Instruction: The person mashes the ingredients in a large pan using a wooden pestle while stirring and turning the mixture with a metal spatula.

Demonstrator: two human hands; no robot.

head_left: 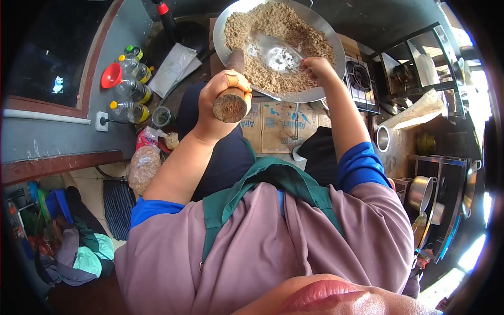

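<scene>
Head view. Your left hand (228, 86) was closed firmly around a thick wooden rod (230, 106), fingers wrapped and an orange covering showing on them. The rod's near cut end faced the camera; its other end pointed at the wok (340, 55), overlapping the near-left rim in view. Whether that far end touched the food could not be made out, as the rod was seen almost end-on.

Your right hand (317, 71) was over the right part of the wok, fingers curled tight and gripping the end of a flat spatula (278, 43). Its blade reached leftward into the middle of the wok.

The wok held brown crumbly food (273, 18), banked thickly along the far side and spread down the right and near sides. A patch of bare metal showed around the blade.

Surroundings: a gas stove (361, 76) stood just right of the wok, and printed cardboard (273, 128) lay between your legs and the wok. To your left were capped bottles (128, 63), a red funnel (111, 76) and pale folded sheets (173, 65); nearer you, a clear bag (144, 169) of tan contents. A metal cup (383, 138) lay to your right.
</scene>
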